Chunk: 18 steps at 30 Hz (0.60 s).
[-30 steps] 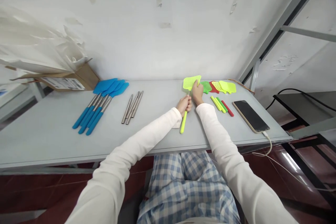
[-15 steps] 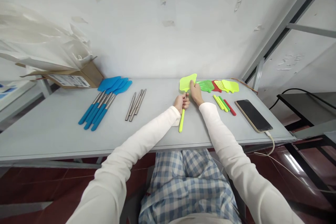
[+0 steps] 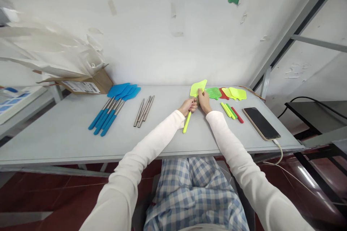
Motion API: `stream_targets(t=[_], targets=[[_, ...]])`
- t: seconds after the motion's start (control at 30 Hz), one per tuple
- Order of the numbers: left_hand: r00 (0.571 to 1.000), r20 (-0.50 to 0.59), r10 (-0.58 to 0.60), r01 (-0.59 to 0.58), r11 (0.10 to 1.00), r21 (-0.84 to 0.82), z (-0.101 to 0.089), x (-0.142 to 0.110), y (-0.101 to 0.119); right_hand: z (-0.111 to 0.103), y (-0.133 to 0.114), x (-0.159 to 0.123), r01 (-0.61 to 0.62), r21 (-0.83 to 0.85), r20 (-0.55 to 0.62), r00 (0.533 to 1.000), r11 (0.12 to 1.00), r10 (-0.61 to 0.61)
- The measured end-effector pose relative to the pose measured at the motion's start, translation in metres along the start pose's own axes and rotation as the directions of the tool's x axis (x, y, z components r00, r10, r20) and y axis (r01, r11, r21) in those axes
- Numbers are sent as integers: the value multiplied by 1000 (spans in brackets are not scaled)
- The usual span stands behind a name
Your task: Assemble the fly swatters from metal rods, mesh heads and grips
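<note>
A yellow-green fly swatter (image 3: 186,122) slants between my hands, its head up toward the wall and its handle pointing down toward me. My left hand (image 3: 189,106) is closed around the shaft just above the handle. With my right hand (image 3: 204,100) I pinch the right side of the swatter head. Right of it lie a green swatter head (image 3: 214,93), a red one (image 3: 223,95) mostly covered, and yellow ones (image 3: 238,93). Short handles in yellow (image 3: 227,110), green (image 3: 232,111) and red (image 3: 237,115) lie in front of those heads.
Left of my arms lie several metal rods (image 3: 144,111) and several blue fly swatters (image 3: 110,113). An opened cardboard box (image 3: 89,82) stands at the back left. A phone (image 3: 261,123) with a charging cable (image 3: 279,151) lies near the right edge of the grey table (image 3: 162,140).
The swatter has tilted further, its head turning and leaning right while its handle end swings slightly left. Both hands keep hold. The camera view has shifted a little.
</note>
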<state>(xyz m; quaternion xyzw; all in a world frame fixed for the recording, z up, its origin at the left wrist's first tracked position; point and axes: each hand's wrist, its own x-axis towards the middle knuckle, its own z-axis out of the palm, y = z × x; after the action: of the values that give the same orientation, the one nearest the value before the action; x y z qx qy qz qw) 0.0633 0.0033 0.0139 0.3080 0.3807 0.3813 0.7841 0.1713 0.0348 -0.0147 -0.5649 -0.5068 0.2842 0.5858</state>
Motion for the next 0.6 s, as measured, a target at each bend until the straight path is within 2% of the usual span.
stream_targets(t=[0.07,0.13,0.27,0.33,0.43,0.6], targets=[[1000,13,8,-8,1000,7,1,3,0,3,1,2,-2,64,6,1000,998,1],[999,34,17,-18,999,39,3,3,-3,7,0,3,-54,200,41,998,978,47],[995,87,50,-64,982,177,8,-1,-10,13,-9,3,-262,487,131,965,833,227],[995,70,65,-80,969,233,10,-4,-13,15,-16,1,-303,553,149,952,776,266],[994,43,102,-110,956,271,13,-5,-14,15,-24,-2,-285,582,142,958,761,250],[984,20,177,-176,948,265,21,-6,-14,13,-32,2,-214,572,42,972,792,232]])
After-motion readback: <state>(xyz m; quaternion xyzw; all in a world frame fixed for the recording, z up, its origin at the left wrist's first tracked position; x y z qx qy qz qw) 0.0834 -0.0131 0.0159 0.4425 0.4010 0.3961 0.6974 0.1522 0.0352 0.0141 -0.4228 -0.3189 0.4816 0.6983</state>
